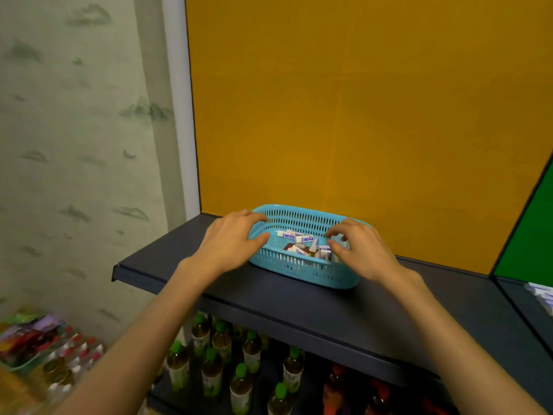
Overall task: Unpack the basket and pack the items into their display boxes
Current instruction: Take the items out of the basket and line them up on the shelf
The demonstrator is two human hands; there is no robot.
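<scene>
A light blue perforated basket (302, 266) stands on a dark shelf (344, 313) against a yellow back panel. Inside lie several small white packs (294, 235) with blue and red print, plus a dark red item (288, 246). My left hand (230, 241) grips the basket's left end, fingers over the rim and thumb inside. My right hand (359, 250) covers the right end with curled fingers and thumb reaching over the rim, hiding that end and some of the packs.
A white and purple box edge (543, 295) shows on the neighbouring shelf at far right, below a green panel. Green-capped bottles (239, 381) fill the shelf below. A tub of bottles and packets (39, 345) sits low left by the wall.
</scene>
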